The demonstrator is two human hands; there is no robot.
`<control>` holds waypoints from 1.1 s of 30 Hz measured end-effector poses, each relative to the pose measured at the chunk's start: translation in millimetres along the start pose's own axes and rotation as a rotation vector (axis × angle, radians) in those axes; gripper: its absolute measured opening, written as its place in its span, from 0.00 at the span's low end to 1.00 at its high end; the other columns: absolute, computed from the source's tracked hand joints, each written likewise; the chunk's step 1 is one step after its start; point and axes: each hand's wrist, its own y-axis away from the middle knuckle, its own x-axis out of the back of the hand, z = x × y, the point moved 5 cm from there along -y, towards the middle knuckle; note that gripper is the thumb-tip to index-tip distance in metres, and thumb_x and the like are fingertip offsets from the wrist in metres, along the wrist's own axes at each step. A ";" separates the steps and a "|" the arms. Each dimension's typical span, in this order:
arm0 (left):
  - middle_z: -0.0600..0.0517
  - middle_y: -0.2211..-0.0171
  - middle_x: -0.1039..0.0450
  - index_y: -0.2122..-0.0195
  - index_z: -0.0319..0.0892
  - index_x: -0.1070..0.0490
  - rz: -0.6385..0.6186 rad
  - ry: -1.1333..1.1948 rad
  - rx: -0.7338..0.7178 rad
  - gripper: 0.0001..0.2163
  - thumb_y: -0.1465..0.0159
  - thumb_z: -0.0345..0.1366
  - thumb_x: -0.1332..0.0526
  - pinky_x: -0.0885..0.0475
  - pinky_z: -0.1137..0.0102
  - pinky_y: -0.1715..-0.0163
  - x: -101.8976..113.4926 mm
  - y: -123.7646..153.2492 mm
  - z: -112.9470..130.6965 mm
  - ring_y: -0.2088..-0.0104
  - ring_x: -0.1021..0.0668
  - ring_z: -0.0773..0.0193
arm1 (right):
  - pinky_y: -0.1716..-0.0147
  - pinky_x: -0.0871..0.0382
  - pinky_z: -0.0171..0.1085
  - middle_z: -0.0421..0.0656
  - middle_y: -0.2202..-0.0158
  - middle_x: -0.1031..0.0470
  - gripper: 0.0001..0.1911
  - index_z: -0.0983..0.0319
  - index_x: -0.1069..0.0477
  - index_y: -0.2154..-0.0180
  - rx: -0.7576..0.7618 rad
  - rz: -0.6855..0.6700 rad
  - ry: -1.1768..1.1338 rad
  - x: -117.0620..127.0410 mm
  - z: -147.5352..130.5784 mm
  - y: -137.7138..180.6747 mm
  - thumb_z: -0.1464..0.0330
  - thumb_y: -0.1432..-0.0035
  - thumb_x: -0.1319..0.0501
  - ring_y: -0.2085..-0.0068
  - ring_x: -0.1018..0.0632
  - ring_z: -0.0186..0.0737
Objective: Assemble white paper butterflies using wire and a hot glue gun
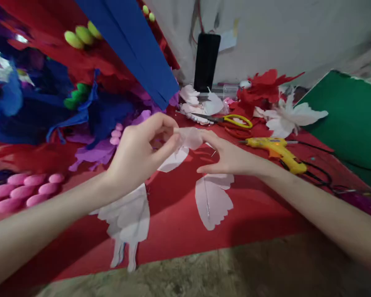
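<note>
My left hand [142,144] is closed in a pinch on a small, thin, pale translucent piece [191,139], rounded like a petal. At its far side, the fingertips of my right hand [224,154] touch the piece, while the thumb is spread well apart from the fingers. Under the hands, another white cut piece [174,160] lies on the red sheet [176,210]. A white scalloped wing shape [213,202] with a line of glue or wire along it lies below my right hand. Below my left forearm is a layered white wing cutout [128,218] with two tails.
Yellow-handled scissors [235,120] and a yellow glue gun [273,149] with a black cord lie right. White and red butterfly shapes [287,117] sit behind them. A phone [206,62] leans on the wall. Pink oval pieces [23,192] and coloured cutouts fill the left; a green board [349,119] stands right.
</note>
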 end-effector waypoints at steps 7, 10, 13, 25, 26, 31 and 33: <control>0.58 0.77 0.32 0.70 0.39 0.39 0.008 0.263 0.115 0.02 0.41 0.30 0.45 0.30 0.83 0.79 0.3 -3.1 -0.5 0.78 0.28 0.77 | 0.54 0.33 0.39 0.42 0.63 0.26 0.16 0.64 0.30 0.64 -0.046 0.106 -0.453 -8.4 10.0 -5.1 0.61 0.54 0.36 0.61 0.26 0.34; 0.58 0.77 0.32 0.69 0.39 0.40 -0.018 0.382 0.182 0.02 0.40 0.30 0.45 0.26 0.79 0.76 -2.9 -0.5 -3.7 0.77 0.25 0.75 | 0.61 0.32 0.35 0.40 0.68 0.27 0.14 0.63 0.31 0.68 -0.056 0.157 -0.527 -3.1 13.1 -8.6 0.60 0.54 0.37 0.67 0.27 0.31; 0.58 0.74 0.32 0.62 0.39 0.41 -0.083 0.534 0.165 0.06 0.41 0.27 0.49 0.25 0.77 0.74 -6.7 2.4 -2.1 0.75 0.24 0.74 | 0.68 0.33 0.31 0.37 0.74 0.29 0.12 0.63 0.34 0.73 -0.054 0.159 -0.612 9.3 6.5 -3.3 0.61 0.53 0.38 0.72 0.28 0.27; 0.49 0.69 0.25 0.62 0.37 0.26 -0.387 -0.073 -0.553 0.10 0.34 0.27 0.48 0.30 0.75 0.70 -22.3 32.2 24.8 0.69 0.25 0.69 | 0.80 0.45 0.25 0.37 0.76 0.31 0.12 0.65 0.31 0.72 -0.533 -0.236 -0.490 9.9 11.9 51.2 0.61 0.52 0.36 0.77 0.34 0.22; 0.49 0.70 0.25 0.61 0.36 0.26 -0.410 -0.087 -0.578 0.10 0.33 0.27 0.48 0.31 0.75 0.71 -24.9 35.4 25.8 0.70 0.25 0.69 | 0.79 0.45 0.25 0.37 0.75 0.31 0.13 0.65 0.31 0.73 -0.549 -0.228 -0.471 8.8 14.5 53.6 0.60 0.52 0.36 0.76 0.34 0.22; 0.52 0.75 0.28 0.59 0.37 0.27 -0.389 -0.189 -0.686 0.10 0.35 0.24 0.46 0.38 0.73 0.76 -33.2 49.1 28.4 0.75 0.33 0.68 | 0.80 0.45 0.26 0.37 0.77 0.32 0.17 0.65 0.30 0.73 -0.590 -0.250 -0.324 5.6 24.1 58.3 0.57 0.56 0.34 0.78 0.35 0.23; 0.52 0.74 0.28 0.61 0.38 0.27 -0.352 -0.188 -0.692 0.09 0.35 0.24 0.46 0.39 0.72 0.76 -33.1 52.5 26.9 0.74 0.34 0.67 | 0.79 0.43 0.27 0.38 0.77 0.31 0.18 0.66 0.30 0.74 -0.619 -0.270 -0.238 5.5 26.1 56.7 0.57 0.59 0.33 0.77 0.34 0.24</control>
